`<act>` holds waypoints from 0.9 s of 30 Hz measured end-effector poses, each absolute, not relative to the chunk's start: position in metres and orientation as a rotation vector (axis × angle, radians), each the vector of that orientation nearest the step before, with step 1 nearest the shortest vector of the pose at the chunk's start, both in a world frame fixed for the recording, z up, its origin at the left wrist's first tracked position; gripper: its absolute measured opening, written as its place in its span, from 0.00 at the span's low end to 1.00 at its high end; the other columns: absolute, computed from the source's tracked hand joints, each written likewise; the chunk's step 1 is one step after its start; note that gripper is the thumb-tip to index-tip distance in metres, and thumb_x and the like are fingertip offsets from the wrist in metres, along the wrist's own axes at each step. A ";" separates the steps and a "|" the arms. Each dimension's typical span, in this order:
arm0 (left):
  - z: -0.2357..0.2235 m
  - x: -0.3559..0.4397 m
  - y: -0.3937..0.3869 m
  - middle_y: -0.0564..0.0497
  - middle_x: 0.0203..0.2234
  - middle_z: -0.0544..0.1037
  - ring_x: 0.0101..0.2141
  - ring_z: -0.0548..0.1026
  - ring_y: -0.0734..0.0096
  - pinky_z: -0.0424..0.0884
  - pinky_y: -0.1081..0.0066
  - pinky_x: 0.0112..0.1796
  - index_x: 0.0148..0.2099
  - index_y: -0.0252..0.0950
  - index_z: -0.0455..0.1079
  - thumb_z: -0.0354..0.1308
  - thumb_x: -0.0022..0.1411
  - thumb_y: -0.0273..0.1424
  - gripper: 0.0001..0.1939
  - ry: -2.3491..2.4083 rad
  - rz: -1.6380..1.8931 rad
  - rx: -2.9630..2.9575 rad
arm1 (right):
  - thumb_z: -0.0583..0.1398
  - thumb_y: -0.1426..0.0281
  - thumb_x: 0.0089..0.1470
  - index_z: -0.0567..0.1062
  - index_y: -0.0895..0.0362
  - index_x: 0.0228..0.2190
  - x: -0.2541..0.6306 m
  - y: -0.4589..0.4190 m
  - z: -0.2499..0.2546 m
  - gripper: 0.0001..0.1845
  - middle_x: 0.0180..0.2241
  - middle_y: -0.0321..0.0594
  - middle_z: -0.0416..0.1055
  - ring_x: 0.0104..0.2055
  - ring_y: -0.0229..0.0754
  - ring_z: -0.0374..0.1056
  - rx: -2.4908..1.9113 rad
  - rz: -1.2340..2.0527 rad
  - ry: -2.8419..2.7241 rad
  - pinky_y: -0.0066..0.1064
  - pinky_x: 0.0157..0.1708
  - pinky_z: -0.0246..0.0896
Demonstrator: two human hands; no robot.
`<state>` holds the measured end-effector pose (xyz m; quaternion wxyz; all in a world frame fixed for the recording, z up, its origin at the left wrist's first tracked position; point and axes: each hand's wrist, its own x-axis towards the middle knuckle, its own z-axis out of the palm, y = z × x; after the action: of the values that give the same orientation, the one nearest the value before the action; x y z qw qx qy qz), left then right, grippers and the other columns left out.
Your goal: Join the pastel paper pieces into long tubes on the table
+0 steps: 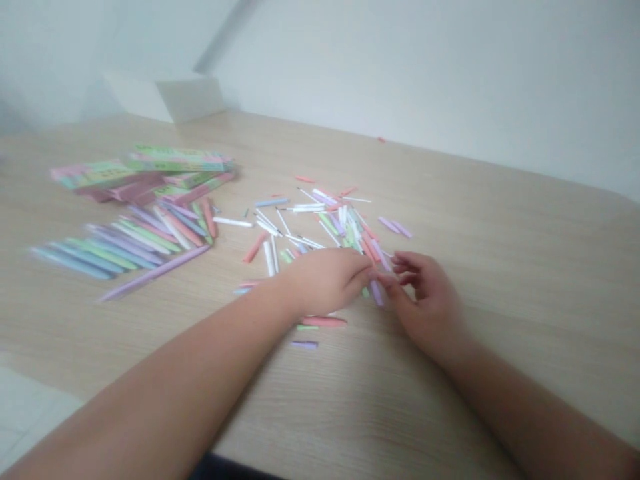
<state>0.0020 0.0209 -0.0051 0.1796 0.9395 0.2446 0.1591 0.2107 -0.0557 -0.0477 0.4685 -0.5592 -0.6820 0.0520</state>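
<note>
Soft, diffuse, slightly dim light covers the bench, faintly shadowed just nearer than the left grip and right grip. Blur smears the pens and boxes leftward of both; the wall beyond looks hazy.

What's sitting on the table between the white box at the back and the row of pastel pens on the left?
In the head view, a pile of pink-and-green boxes lies between the white box and the pens.

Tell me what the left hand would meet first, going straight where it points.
Probably the right hand: its thumb sits close to the fingertips of the left hand, though blur leaves depth unclear.
</note>
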 end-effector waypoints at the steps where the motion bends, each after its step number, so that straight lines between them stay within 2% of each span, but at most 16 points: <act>1: -0.004 0.000 0.022 0.47 0.45 0.79 0.46 0.76 0.61 0.69 0.62 0.47 0.49 0.38 0.72 0.38 0.75 0.40 0.22 0.693 0.481 2.628 | 0.64 0.68 0.59 0.74 0.50 0.50 0.214 -0.054 -0.047 0.16 0.43 0.41 0.74 0.41 0.45 0.71 -1.410 0.071 -1.675 0.37 0.37 0.69; 3: -0.001 -0.004 0.024 0.48 0.43 0.80 0.43 0.76 0.63 0.68 0.64 0.43 0.47 0.39 0.73 0.38 0.75 0.39 0.22 0.692 0.523 2.597 | 0.62 0.68 0.61 0.77 0.52 0.46 0.221 -0.050 -0.047 0.11 0.43 0.43 0.73 0.40 0.45 0.70 -1.510 0.037 -1.727 0.37 0.36 0.68; 5: 0.002 -0.007 0.024 0.49 0.37 0.80 0.38 0.75 0.65 0.65 0.66 0.37 0.41 0.38 0.73 0.40 0.74 0.39 0.21 0.704 0.545 2.603 | 0.61 0.68 0.61 0.78 0.54 0.46 0.227 -0.046 -0.048 0.12 0.43 0.44 0.73 0.39 0.45 0.71 -1.585 0.097 -1.804 0.37 0.35 0.68; 9: 0.002 -0.007 0.024 0.51 0.27 0.75 0.30 0.70 0.69 0.60 0.67 0.32 0.33 0.36 0.69 0.43 0.73 0.40 0.21 0.725 0.557 2.628 | 0.61 0.67 0.61 0.80 0.53 0.48 0.228 -0.041 -0.048 0.14 0.44 0.45 0.74 0.43 0.47 0.71 -1.657 0.140 -1.972 0.40 0.44 0.68; 11: 0.000 -0.006 0.024 0.52 0.26 0.74 0.28 0.69 0.70 0.59 0.68 0.32 0.31 0.36 0.68 0.44 0.72 0.39 0.20 0.726 0.544 2.629 | 0.61 0.65 0.62 0.81 0.54 0.47 0.225 -0.040 -0.047 0.14 0.43 0.45 0.75 0.45 0.49 0.71 -1.666 0.092 -2.003 0.41 0.46 0.66; 19: -0.002 -0.005 0.024 0.50 0.27 0.75 0.29 0.70 0.70 0.59 0.68 0.32 0.32 0.36 0.69 0.44 0.70 0.38 0.19 0.715 0.504 2.615 | 0.59 0.65 0.64 0.82 0.56 0.40 0.223 -0.038 -0.048 0.12 0.38 0.47 0.75 0.44 0.50 0.70 -1.653 -0.025 -2.037 0.43 0.46 0.64; 21: -0.002 -0.005 0.024 0.51 0.26 0.75 0.28 0.69 0.70 0.59 0.68 0.31 0.31 0.36 0.69 0.44 0.70 0.38 0.19 0.705 0.510 2.607 | 0.59 0.64 0.64 0.80 0.57 0.39 0.225 -0.039 -0.049 0.12 0.38 0.47 0.75 0.43 0.50 0.70 -1.657 -0.036 -1.991 0.42 0.45 0.65; 27: -0.002 -0.007 0.026 0.51 0.25 0.73 0.27 0.68 0.70 0.58 0.68 0.30 0.30 0.35 0.69 0.44 0.70 0.38 0.20 0.723 0.490 2.604 | 0.58 0.61 0.64 0.76 0.56 0.39 0.221 -0.047 -0.045 0.12 0.34 0.44 0.74 0.32 0.45 0.68 -1.717 0.046 -1.748 0.38 0.33 0.65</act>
<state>-0.0067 0.0265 -0.0019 0.1961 0.9296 0.2583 0.1749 0.2206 -0.0467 -0.0451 0.3387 -0.6593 -0.6710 0.0178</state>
